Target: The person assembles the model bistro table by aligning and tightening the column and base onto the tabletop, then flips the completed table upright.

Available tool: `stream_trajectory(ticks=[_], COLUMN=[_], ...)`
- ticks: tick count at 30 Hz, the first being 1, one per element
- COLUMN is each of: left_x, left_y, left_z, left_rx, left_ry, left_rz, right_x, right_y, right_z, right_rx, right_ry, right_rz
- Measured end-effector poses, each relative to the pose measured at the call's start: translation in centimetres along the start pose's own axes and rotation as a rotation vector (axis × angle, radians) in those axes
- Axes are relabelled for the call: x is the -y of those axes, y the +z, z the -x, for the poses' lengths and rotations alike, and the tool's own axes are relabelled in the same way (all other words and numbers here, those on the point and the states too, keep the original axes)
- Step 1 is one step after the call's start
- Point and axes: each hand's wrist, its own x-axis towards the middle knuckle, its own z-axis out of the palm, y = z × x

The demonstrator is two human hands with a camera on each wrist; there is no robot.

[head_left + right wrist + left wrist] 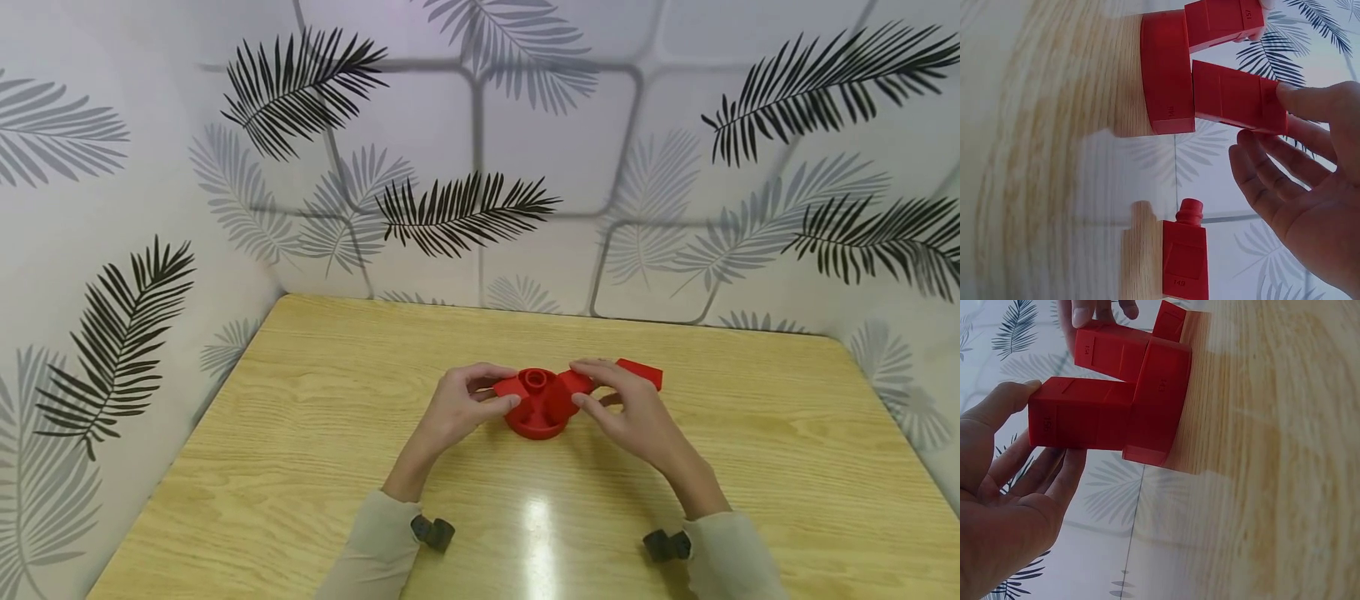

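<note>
A round red base (537,431) with a hollow ring in its top sits on the wooden table. Two red bottle-shaped blocks stand on it side by side, tilted apart. My left hand (459,408) grips the upper end of the left block (1082,419) between thumb and fingers. The right block (1235,97) is pinched the same way by my right hand (633,414). Both blocks meet the base at their lower ends; whether they are seated in it is hidden. A third red bottle-shaped piece (1185,259), with a ridged neck, lies on the table beyond my right hand.
The wood-grain table (315,467) runs to a wall (525,258) with feather patterns at the back and left. Dark wrist cameras are strapped at both sleeves.
</note>
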Motion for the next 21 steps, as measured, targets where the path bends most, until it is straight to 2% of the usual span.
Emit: stream_trajectory(ticks=[9,15,21], left_x=[0.02,-0.01,0.06], left_y=[0.01,0.11,0.09], left_z=[-0.02,-0.08,-0.15], left_rx=[0.0,-0.003,-0.005], left_ry=[-0.007,-0.008,-0.024], left_rz=[0.012,0.007,0.007], right_x=[0.1,0.38,0.53], right_y=[0.11,0.44,0.66], right_z=[0.51,0.49,0.3], right_rx=[-0.034,-0.035,-0.034], right_ry=[0.049,0.013,0.011], right_rz=[-0.045,-0.004,0.037])
